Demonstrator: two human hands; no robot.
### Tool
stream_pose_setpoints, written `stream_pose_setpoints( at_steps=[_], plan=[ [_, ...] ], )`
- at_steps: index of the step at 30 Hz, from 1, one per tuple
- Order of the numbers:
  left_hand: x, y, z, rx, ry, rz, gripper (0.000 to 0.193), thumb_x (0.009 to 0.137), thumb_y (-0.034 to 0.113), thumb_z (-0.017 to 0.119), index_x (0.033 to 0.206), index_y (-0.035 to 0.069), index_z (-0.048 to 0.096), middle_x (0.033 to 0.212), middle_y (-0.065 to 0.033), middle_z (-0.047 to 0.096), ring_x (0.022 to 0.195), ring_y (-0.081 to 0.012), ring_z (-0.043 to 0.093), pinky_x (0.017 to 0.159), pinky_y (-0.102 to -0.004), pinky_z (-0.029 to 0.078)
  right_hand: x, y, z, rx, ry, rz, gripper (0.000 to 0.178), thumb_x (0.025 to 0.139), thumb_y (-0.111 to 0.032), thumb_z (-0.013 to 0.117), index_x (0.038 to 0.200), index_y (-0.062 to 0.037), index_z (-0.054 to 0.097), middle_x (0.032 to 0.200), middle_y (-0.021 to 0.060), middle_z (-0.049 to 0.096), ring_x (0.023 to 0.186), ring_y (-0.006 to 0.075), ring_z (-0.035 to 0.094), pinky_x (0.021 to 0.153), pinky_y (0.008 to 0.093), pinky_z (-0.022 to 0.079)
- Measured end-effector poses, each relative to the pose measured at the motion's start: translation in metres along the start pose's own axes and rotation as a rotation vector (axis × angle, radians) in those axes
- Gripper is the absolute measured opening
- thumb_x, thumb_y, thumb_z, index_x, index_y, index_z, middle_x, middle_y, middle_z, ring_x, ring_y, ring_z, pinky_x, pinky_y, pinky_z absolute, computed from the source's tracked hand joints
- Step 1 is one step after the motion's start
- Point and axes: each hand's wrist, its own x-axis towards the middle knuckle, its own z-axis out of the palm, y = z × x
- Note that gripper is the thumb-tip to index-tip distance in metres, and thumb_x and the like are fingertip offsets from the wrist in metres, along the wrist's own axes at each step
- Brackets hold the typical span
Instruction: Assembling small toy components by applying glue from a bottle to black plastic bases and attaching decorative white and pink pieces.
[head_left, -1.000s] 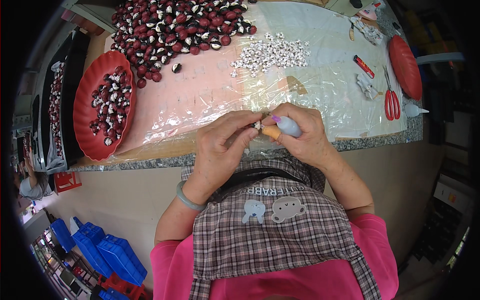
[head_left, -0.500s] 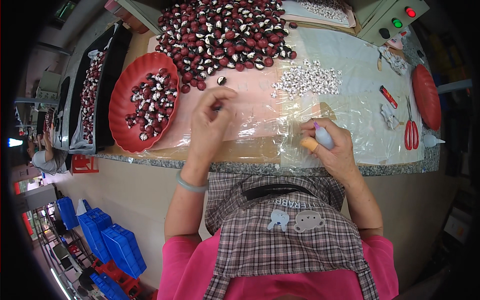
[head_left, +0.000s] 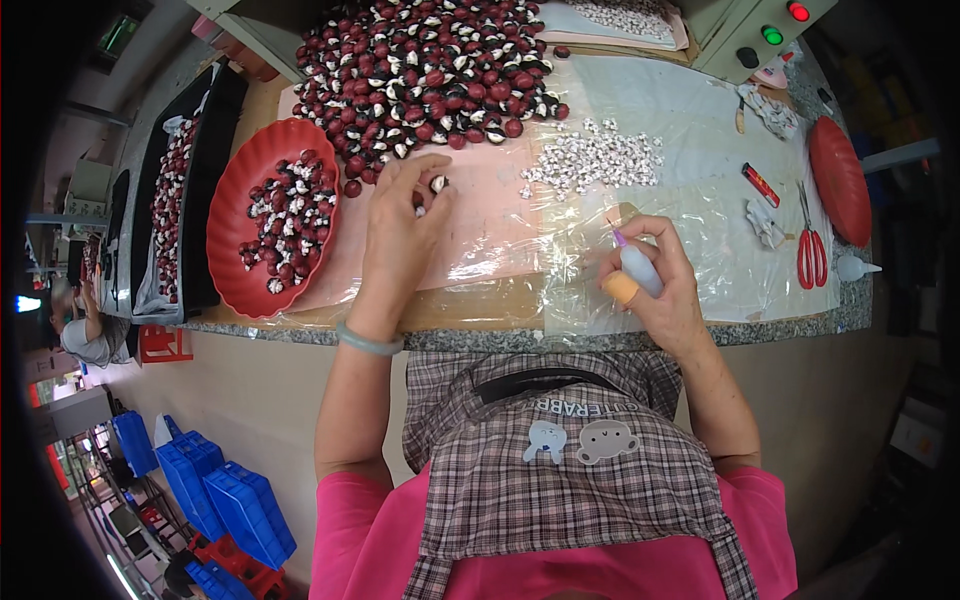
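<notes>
My left hand (head_left: pixel 398 225) is over the pink sheet, thumb and index finger closed about a small black-and-white ball (head_left: pixel 439 184). A second small pale thing shows between its fingers, too small to make out. My right hand (head_left: pixel 665 285) grips a small squeeze bottle (head_left: pixel 640 268) with a purple tip pointing up and away; an orange finger cover (head_left: pixel 620 288) is on one of its fingers. Beyond my left hand lies a heap of dark red, black and white balls (head_left: pixel 430 75). Small white pieces with dark spots (head_left: pixel 595 160) are spread beyond my right hand.
A red scalloped dish (head_left: pixel 225 225) of balls with white pieces stands at left, beside a black tray (head_left: pixel 215 140). To the right are red-handled scissors (head_left: pixel 812 262), a red tube (head_left: pixel 760 185), another squeeze bottle (head_left: pixel 855 268) and a red dish (head_left: pixel 838 180). Clear film covers the table.
My left hand has reached a little farther away, and the loose ball from the sheet is now at its fingertips. My right hand keeps the bottle. The whole view has shifted slightly.
</notes>
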Motion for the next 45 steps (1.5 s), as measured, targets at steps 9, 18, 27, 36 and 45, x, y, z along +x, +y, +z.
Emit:
stream_pose_setpoints(
  at_steps=[9,18,27,36,45],
  plan=[
    [-0.044,0.044,0.012,-1.440,-0.369,-0.632,0.030,0.090,0.002,0.057,0.119,-0.004,0.059,0.107,-0.0103,0.064,0.082,-0.0100,0.056,0.070,-0.0200,0.047,0.002,0.007,-0.008,0.176,0.072,-0.133,0.032,0.087,-0.015,0.065,0.113,-0.0007,0.052,0.106,0.0101,0.052,0.069,0.0110,0.057,0.045,0.0178,0.037],
    [-0.061,0.053,0.024,-1.476,-0.480,-0.572,0.029,0.090,0.004,0.061,0.118,-0.001,0.059,0.098,-0.0063,0.063,0.082,-0.0102,0.059,0.067,-0.0199,0.046,-0.006,-0.017,-0.004,0.203,0.161,-0.096,0.043,0.074,-0.001,0.077,0.112,-0.0023,0.058,0.096,0.0040,0.062,0.083,0.0106,0.061,0.069,0.0230,0.052],
    [-0.066,0.050,0.030,-1.452,-0.460,-0.584,0.028,0.089,0.002,0.061,0.116,0.000,0.060,0.096,-0.0058,0.063,0.084,-0.0104,0.060,0.068,-0.0203,0.047,-0.012,-0.023,0.003,-0.013,0.198,-0.215,0.055,0.074,-0.004,0.078,0.122,-0.0003,0.053,0.099,0.0084,0.065,0.093,0.0149,0.064,0.082,0.0272,0.051],
    [-0.068,0.050,0.030,-1.443,-0.475,-0.620,0.028,0.088,0.001,0.061,0.116,0.000,0.059,0.099,-0.0051,0.060,0.083,-0.0104,0.061,0.069,-0.0194,0.048,-0.015,-0.021,0.005,-0.234,0.210,-0.354,0.050,0.090,-0.017,0.062,0.131,0.0022,0.043,0.094,0.0134,0.064,0.073,0.0114,0.059,0.058,0.0216,0.048],
    [-0.068,0.050,0.031,-1.452,-0.486,-0.615,0.027,0.089,0.001,0.060,0.115,0.000,0.059,0.097,-0.0048,0.060,0.083,-0.0101,0.061,0.069,-0.0191,0.048,-0.015,-0.018,0.004,-0.294,0.224,-0.371,0.047,0.091,-0.013,0.061,0.131,0.0017,0.044,0.095,0.0143,0.065,0.069,0.0108,0.059,0.055,0.0206,0.047]
  ],
)
